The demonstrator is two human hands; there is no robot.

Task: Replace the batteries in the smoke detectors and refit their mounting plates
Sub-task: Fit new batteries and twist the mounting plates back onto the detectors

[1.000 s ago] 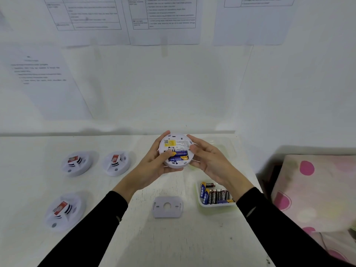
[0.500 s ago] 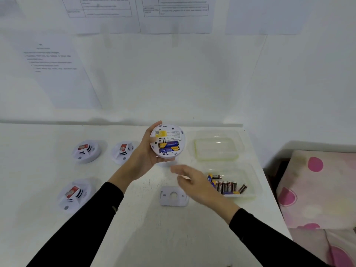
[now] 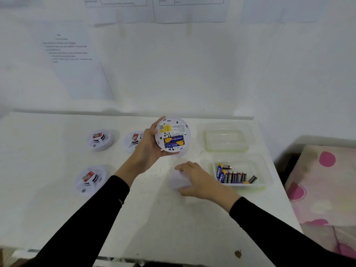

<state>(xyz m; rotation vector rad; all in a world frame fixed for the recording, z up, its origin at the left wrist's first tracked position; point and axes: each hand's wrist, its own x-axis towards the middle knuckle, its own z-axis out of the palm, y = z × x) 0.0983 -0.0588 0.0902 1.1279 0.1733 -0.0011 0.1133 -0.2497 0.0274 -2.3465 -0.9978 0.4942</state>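
- L hand: grips the smoke detector by its left rim, thumb on the near face, fingers behind. Unit is held off the table, back face toward you.
- Batt. bay: 2 blue/yellow cells seated one above the other, bay uncovered.
- R hand: low on the table, just below the held unit, over the mounting plate. Fingers at the far edge, thumb at the near edge. Blurred, so can't tell if the pinch has closed or the hand only rests on it.
- Mounting plate: white, partly hidden by R hand, apart from the detector, not yet fitted.
- Step (est.): cells look in on this unit, plate refit is next.
- Battery tray: clear, just right of R hand, spare batteries lying in a row inside.
- Empty clear container: behind the tray.
- 3 more detectors, left side of the table, domes up w/ red tags. Well apart from R hand.
- Risk 1: plate slips on pickup. It is thin and flat, so there is little edge to catch.
- Risk 2: plate goes on misaligned, so tabs miss their slots and it won't lock.
- Risk 3: the one-hand rim grip may let the unit turn when you press and twist.
- Risk 4: your R sleeve could drag the tray, which sits near the table edge.
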